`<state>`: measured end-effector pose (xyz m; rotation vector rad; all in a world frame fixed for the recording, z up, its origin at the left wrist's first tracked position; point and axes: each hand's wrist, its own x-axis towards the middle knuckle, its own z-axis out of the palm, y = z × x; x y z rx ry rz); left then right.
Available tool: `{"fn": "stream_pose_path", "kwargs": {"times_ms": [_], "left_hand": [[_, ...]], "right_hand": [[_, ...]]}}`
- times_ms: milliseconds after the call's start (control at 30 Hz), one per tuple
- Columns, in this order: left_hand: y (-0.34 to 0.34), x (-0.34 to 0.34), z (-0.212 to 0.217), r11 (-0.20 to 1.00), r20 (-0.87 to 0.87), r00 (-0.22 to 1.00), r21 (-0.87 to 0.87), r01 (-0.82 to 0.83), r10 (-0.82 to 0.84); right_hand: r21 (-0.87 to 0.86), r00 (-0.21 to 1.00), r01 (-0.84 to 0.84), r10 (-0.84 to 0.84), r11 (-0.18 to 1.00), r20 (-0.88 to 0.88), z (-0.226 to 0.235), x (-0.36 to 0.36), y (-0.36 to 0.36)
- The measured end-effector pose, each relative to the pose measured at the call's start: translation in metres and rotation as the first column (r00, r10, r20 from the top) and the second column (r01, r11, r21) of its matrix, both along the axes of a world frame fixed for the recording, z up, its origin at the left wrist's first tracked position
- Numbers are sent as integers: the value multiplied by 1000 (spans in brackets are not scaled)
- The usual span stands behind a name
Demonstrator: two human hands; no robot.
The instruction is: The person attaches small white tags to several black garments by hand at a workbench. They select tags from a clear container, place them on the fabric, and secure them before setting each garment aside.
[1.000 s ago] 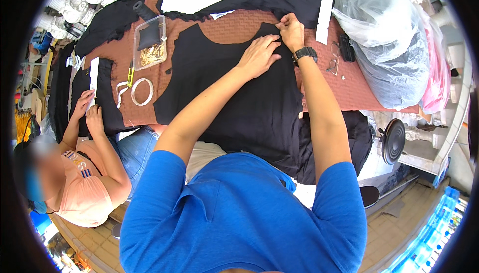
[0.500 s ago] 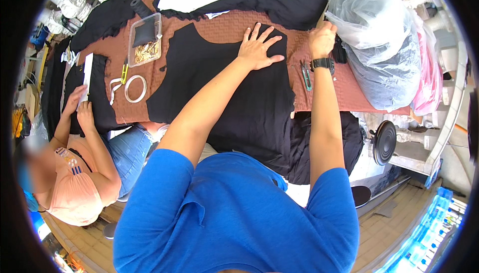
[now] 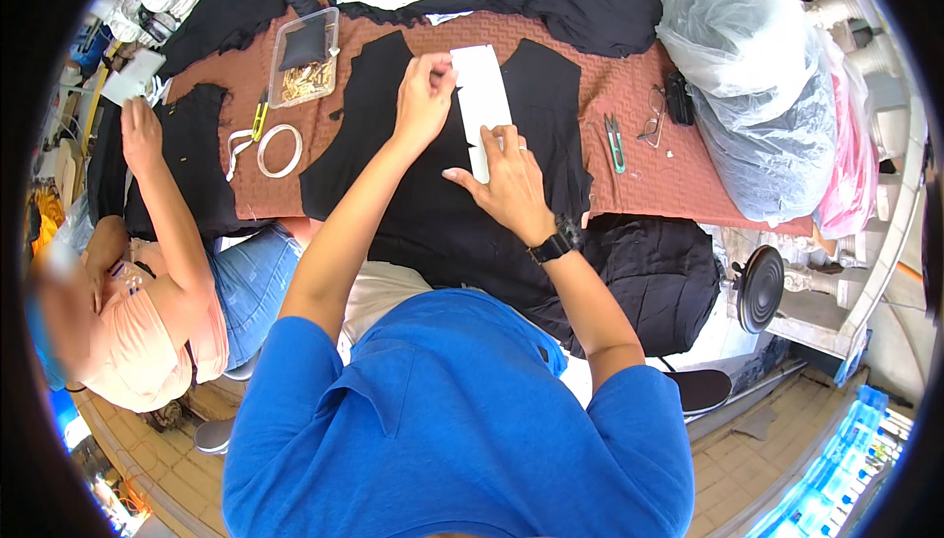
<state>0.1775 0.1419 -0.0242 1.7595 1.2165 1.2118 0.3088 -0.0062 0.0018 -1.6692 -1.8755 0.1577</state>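
Note:
A narrow white card strip (image 3: 482,90) with small notches along its left edge lies on the cut black fabric piece (image 3: 393,169), near the neckline curve. My right hand (image 3: 511,179) rests on the strip's lower part, fingers laid on it and thumb spread out to the left. By the strip's upper left edge is my left hand (image 3: 425,100), its fingers curled together in a pinch. What they hold, if anything, is too small to make out. The black fabric hangs over the table's front edge toward my lap.
Brown cloth covers the table (image 3: 629,179). Thread snips (image 3: 615,145), eyeglasses (image 3: 651,117) and stuffed plastic bags (image 3: 752,95) are at right. At left are a clear box (image 3: 305,56), a tape roll (image 3: 280,150) and a yellow cutter (image 3: 260,117). A co-worker's hand (image 3: 141,135) is farther left.
My right hand has come from the table's right side to the middle, where the white strip now lies. My left hand has shifted left and curled. The co-worker's hand has moved farther back.

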Motion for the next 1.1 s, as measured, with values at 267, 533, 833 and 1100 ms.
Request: {"fn": "stream_pose_path", "kwargs": {"times_ms": [267,533,833,1100], "left_hand": [[-120,-27,14,927,-504,828,127,353,-246],[-100,-20,-3,877,-564,783,198,437,-263],[-79,-19,-2,833,-596,725,161,529,-345],[-78,-14,-6,846,-594,737,168,506,-322]], "right_hand": [[141,972,204,-218,969,90,-36,92,116],[70,906,344,-351,936,237,-56,94,140],[39,901,370,-369,928,227,-55,93,141],[57,908,368,-372,928,191,-54,93,141]]}}
